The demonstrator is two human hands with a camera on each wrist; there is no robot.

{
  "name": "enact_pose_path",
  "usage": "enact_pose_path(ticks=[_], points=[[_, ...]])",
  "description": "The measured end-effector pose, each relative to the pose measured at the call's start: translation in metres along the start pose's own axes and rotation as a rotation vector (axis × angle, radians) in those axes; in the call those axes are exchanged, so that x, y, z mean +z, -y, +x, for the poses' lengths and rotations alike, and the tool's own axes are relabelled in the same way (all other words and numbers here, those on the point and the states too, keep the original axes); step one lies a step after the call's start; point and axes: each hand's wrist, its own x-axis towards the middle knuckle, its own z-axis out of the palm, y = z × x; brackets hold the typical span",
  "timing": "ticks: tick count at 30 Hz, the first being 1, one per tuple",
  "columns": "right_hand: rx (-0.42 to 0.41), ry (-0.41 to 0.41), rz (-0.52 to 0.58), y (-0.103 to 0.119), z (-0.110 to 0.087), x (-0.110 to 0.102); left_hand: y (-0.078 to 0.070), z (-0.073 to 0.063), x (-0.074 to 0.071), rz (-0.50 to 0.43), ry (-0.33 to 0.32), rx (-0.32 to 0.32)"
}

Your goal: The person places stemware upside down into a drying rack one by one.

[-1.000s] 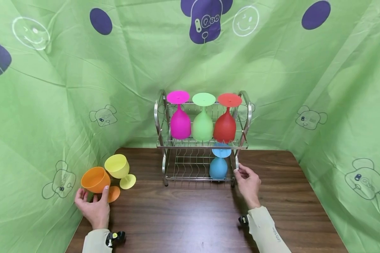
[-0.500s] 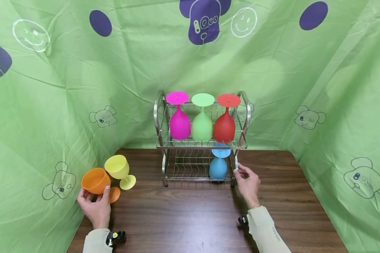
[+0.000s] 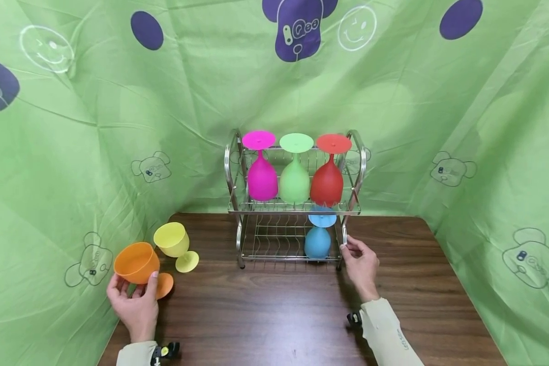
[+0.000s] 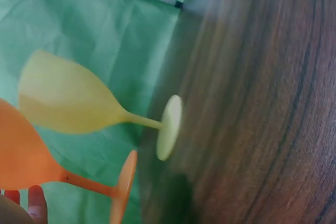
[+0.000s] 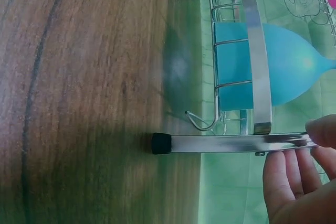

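At the left, my left hand (image 3: 134, 311) holds the orange goblet (image 3: 136, 264) by its bowl, thumb on the near right side and fingers on the left. The goblet stands mouth up and leans slightly; its orange foot (image 4: 124, 187) shows in the left wrist view. Right behind it is a yellow goblet (image 3: 171, 240), upright on its foot. My right hand (image 3: 362, 263) grips the right front leg (image 5: 220, 143) of a two-tier metal dish rack (image 3: 279, 212), thumb on one side and fingers on the other. Inside the lower tier, close to that leg, a blue goblet (image 3: 317, 244) stands upside down.
Along the upper tier, magenta (image 3: 263, 180), light green (image 3: 295, 183) and red (image 3: 327, 183) goblets stand upside down side by side. The rack is at the back of the brown wooden table (image 3: 274, 315). Green printed cloth (image 3: 201, 101) encloses the back and sides.
My left hand has closed in around the orange goblet's bowl, which now looks slightly larger and shifted left. My right hand stays on the rack leg. The view itself moved a little.
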Motion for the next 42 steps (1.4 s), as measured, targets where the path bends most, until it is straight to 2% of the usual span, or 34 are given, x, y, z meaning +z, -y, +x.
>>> enact_pose_path(ticks=[5,10,15,17,21,24,29,33,36,42], points=[[0.015,0.035,-0.085,0.007,-0.003,-0.009,-0.021,-0.024,0.009,0.014,0.095,0.091],[-0.023,0.087,-0.156,0.021,-0.012,-0.016,-0.033,-0.046,0.023,0.039,0.257,0.192],[-0.085,0.108,-0.160,0.040,-0.025,-0.019,-0.043,-0.063,0.038,0.060,0.421,0.231],[-0.103,0.122,-0.147,0.048,-0.030,-0.021,-0.048,-0.069,0.044,0.092,0.478,0.248],[-0.132,0.178,-0.078,0.063,-0.040,-0.024,-0.057,-0.077,0.056,0.184,0.589,0.324],[-0.173,0.256,0.007,0.074,-0.046,-0.027,-0.065,-0.083,0.064,0.235,0.672,0.364],[-0.294,0.417,0.118,0.089,-0.056,-0.029,-0.075,-0.093,0.078,0.293,0.800,0.411],[-0.396,0.511,0.165,0.098,-0.064,-0.030,-0.079,-0.100,0.089,0.292,0.903,0.468],[-0.457,0.572,0.188,0.105,-0.068,-0.031,-0.081,-0.106,0.097,0.281,0.984,0.487],[-0.522,0.670,0.207,0.113,-0.075,-0.026,-0.083,-0.122,0.115,0.263,1.134,0.505]])
